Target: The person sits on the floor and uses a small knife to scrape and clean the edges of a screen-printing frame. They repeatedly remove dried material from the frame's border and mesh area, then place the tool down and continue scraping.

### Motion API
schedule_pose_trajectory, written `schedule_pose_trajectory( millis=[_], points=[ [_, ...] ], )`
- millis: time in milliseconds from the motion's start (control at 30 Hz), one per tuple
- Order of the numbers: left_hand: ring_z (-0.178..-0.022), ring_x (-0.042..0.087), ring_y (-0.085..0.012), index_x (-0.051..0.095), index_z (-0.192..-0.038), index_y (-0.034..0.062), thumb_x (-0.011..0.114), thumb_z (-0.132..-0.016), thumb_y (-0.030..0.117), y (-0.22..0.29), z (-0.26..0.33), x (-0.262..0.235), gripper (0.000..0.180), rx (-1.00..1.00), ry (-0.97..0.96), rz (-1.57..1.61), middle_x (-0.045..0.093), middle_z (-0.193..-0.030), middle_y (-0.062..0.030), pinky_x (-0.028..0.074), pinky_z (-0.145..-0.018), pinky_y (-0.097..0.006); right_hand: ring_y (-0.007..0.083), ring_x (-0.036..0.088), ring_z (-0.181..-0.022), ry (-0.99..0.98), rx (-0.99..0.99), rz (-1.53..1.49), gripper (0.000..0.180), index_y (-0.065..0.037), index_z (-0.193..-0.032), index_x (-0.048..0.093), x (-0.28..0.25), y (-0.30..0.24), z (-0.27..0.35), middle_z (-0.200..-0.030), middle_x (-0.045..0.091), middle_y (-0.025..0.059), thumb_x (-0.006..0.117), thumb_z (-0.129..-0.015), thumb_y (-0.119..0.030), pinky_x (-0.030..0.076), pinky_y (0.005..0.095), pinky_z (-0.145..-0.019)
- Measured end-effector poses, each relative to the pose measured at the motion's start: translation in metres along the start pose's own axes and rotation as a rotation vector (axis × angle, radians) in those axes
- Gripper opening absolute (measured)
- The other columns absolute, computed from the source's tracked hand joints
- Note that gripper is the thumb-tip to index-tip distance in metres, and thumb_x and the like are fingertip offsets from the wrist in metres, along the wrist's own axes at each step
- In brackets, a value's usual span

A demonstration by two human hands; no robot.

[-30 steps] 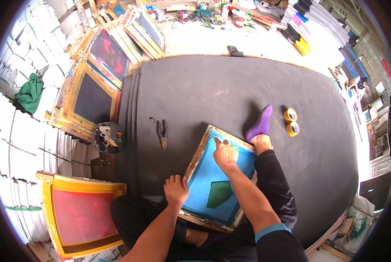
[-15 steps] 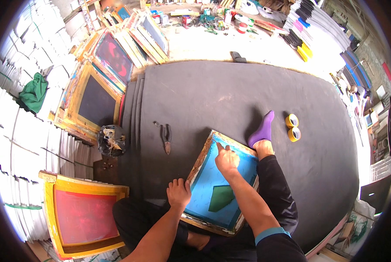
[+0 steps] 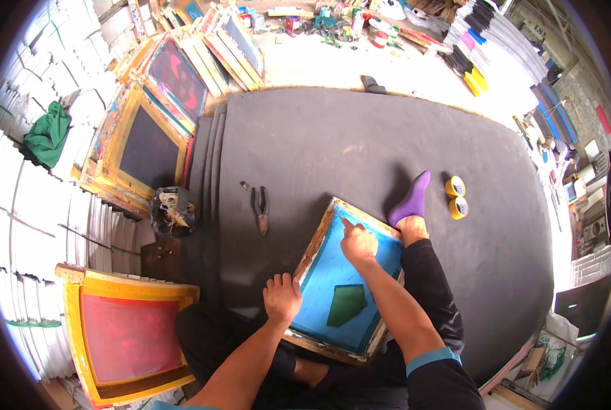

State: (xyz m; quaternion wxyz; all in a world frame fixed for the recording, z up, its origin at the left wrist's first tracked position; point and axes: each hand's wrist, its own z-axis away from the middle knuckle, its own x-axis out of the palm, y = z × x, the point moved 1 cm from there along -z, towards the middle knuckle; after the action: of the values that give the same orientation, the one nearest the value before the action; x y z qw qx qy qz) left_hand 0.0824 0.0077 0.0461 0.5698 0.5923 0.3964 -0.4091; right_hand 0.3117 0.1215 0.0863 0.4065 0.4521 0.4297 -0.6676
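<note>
A wooden screen-printing frame (image 3: 317, 238) with blue mesh (image 3: 321, 290) lies tilted across my lap, its far end over the black mat. My left hand (image 3: 282, 298) is closed around its left side, fingers over the wooden edge. On the far part of the mesh, my right hand (image 3: 359, 244) has its index finger extended against the surface by the far left corner. The other fingers of that hand are curled, and I see nothing in them. A dark green patch (image 3: 347, 305) shows in the near part of the mesh.
Pliers (image 3: 260, 211) and two yellow tape rolls (image 3: 456, 197) rest on the black mat (image 3: 305, 143). A yellow frame with red mesh (image 3: 131, 338) stands at near left, beside a black bag (image 3: 173, 212). More frames (image 3: 148, 147) lean at far left. My purple-socked foot (image 3: 412, 198) is beside the frame.
The right index finger has moved slightly along the far part of the mesh. My left hand keeps its hold on the frame's side. The view has shifted slightly.
</note>
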Motion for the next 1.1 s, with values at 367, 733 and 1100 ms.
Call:
schedule_pose_trajectory(
  millis=[367, 733, 1100],
  points=[
    [-0.097, 0.063, -0.0381, 0.06, -0.1, 0.0068, 0.05, -0.104, 0.033, -0.001, -0.001, 0.002, 0.028, -0.004, -0.047, -0.027, 0.064, -0.102, -0.0158, 0.051, -0.08, -0.054, 0.0405, 0.073, -0.085, 0.165, -0.138, -0.175, 0.046, -0.032, -0.142, 0.059, 0.046, 0.036, -0.006, -0.101, 0.07, 0.016, 0.059, -0.097, -0.021, 0.059, 0.0538, -0.076],
    [-0.095, 0.063, -0.0388, 0.06, -0.102, 0.0069, 0.049, -0.105, 0.032, 0.001, 0.0, -0.001, 0.027, 0.01, -0.05, -0.058, 0.064, -0.102, -0.0159, 0.052, -0.08, -0.054, 0.04, 0.072, -0.089, 0.128, -0.163, -0.113, 0.041, -0.027, -0.139, 0.064, 0.038, 0.039, -0.008, -0.097, 0.074, 0.0162, 0.061, -0.098, -0.025, 0.058, 0.0505, -0.082],
    [-0.09, 0.064, -0.0377, 0.058, -0.098, 0.0076, 0.05, -0.105, 0.034, -0.004, 0.002, 0.009, 0.029, 0.045, 0.021, -0.101, 0.063, -0.097, -0.0137, 0.053, -0.074, -0.053, 0.0325, 0.072, -0.109, -0.051, -0.101, -0.68, 0.036, -0.026, -0.131, 0.072, 0.029, 0.055, -0.029, -0.12, 0.074, 0.0107, 0.066, -0.096, -0.031, 0.055, 0.0429, -0.099]
  ],
)
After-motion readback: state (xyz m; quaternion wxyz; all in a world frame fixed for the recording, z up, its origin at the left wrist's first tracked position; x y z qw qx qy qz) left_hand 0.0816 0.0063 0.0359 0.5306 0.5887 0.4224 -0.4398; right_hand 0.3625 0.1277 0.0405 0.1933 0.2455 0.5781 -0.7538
